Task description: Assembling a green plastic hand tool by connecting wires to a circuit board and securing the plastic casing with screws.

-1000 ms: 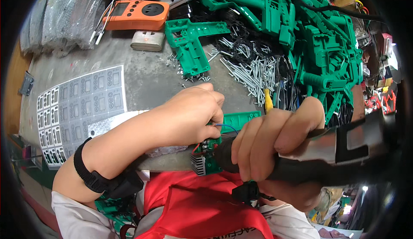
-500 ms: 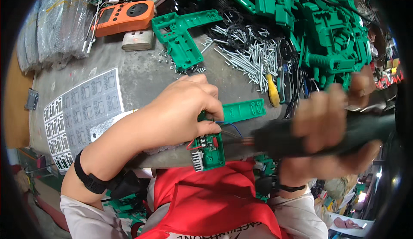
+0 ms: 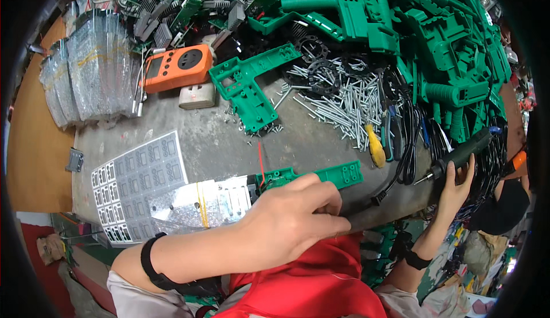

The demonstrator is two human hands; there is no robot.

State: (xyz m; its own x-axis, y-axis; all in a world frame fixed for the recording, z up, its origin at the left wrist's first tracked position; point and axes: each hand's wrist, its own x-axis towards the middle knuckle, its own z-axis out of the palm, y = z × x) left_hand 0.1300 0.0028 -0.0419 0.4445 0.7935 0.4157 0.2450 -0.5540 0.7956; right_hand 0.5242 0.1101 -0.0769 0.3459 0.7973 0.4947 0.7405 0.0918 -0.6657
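Observation:
My left hand (image 3: 295,218) is closed, its fingers curled beside a green plastic housing (image 3: 338,173) at the table's front edge. Whatever lies in those fingers is hidden from view. A red wire (image 3: 260,160) sticks up beyond the knuckles. At the right, my right hand (image 3: 458,186) is round a dark electric screwdriver (image 3: 467,150), whose metal bit points left and down over the table edge. Near the left wrist lies a clear plastic-wrapped bundle (image 3: 197,203) with a yellow band. Another green housing half (image 3: 249,103) rests farther back, apart from both hands.
Loose screws (image 3: 344,100) are heaped mid-table, beside a yellow-handled screwdriver (image 3: 375,146) and black cables (image 3: 409,146). Green casings (image 3: 441,48) pile up at the right. An orange multimeter (image 3: 177,69), plastic-wrapped packs (image 3: 94,71) and a sticker sheet (image 3: 140,175) occupy the left.
My right hand has carried the electric screwdriver rightward, away from the housing. My left hand has moved nearer, and the circuit board it held in view is now out of sight. The view has shifted.

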